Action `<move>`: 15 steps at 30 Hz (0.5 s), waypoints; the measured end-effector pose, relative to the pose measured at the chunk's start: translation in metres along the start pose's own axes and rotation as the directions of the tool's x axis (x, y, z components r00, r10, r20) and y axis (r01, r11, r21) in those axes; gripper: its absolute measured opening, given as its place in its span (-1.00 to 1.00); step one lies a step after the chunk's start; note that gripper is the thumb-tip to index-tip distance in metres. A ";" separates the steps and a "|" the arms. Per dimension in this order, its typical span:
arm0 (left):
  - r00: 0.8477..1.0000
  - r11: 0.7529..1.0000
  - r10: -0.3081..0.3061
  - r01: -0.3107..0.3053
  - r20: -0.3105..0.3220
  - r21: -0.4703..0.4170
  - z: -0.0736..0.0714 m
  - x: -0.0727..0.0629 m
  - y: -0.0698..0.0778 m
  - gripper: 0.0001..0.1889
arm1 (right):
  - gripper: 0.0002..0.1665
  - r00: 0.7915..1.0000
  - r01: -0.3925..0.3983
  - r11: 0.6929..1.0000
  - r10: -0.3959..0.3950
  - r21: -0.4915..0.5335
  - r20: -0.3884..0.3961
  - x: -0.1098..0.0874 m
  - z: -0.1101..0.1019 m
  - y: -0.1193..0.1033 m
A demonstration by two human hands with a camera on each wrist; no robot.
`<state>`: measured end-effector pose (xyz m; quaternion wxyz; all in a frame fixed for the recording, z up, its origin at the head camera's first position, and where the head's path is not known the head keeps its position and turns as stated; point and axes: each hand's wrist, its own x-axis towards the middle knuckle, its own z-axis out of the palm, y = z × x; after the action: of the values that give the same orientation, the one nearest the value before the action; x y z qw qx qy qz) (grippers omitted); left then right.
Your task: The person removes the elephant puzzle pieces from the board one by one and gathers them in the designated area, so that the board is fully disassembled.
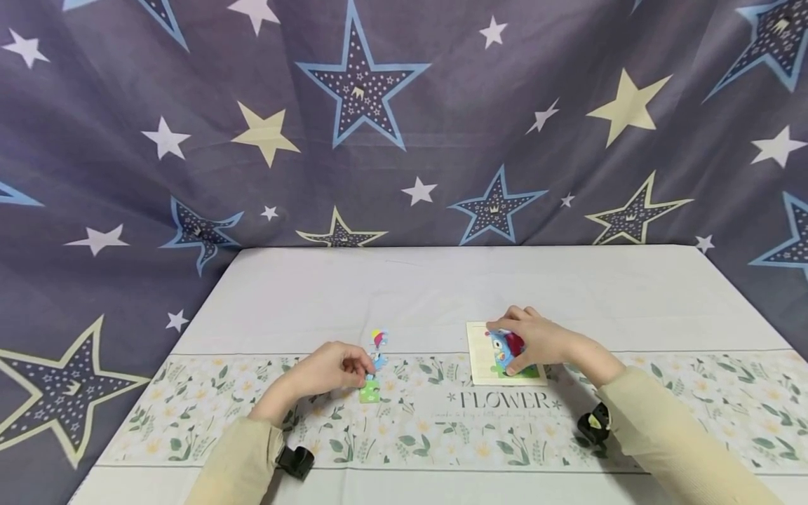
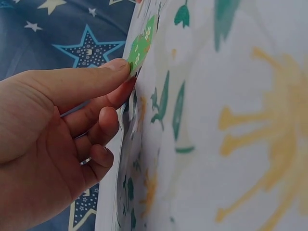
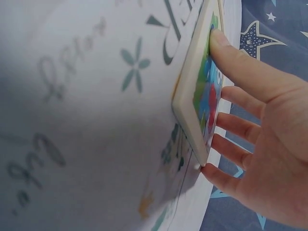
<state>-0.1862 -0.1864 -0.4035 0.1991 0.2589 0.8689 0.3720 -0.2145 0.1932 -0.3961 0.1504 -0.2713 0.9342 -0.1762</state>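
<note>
My left hand (image 1: 334,368) is at a short column of jigsaw puzzle pieces. Its thumb and index finger pinch the edge of a green puzzle piece (image 2: 140,47) with small white flowers. Just beyond the fingertips lies a blue piece (image 1: 379,361), and above that a red and yellow piece (image 1: 379,338). My right hand (image 1: 536,340) spans a puzzle board (image 1: 477,372) with a pale wooden frame. Its thumb presses on the picture's near part while the other fingers reach over the far side. A blue character with red (image 1: 503,347) on green ground shows between them, partly covered.
A white tablecloth (image 1: 442,287) has a floral band and the word FLOWER (image 1: 505,400) in front of the board. Behind the table hangs a dark curtain (image 1: 404,168) with stars. Black straps (image 1: 295,462) sit at both wrists.
</note>
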 end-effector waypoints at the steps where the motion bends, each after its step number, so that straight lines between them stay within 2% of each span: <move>1: 1.000 1.000 -0.001 0.001 0.001 0.003 0.000 0.000 0.000 -0.91 | -0.07 1.000 0.002 1.000 -0.002 0.002 0.001 0.000 0.000 0.000; 15: 1.000 1.000 -0.003 0.003 0.009 0.020 0.001 0.001 0.002 -0.94 | -0.07 1.000 0.011 1.000 -0.011 0.003 -0.002 0.000 0.001 0.002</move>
<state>-0.1860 -0.1841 -0.4024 0.2008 0.2614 0.8720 0.3619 -0.2150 0.1945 -0.3976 0.1491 -0.2761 0.9325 -0.1788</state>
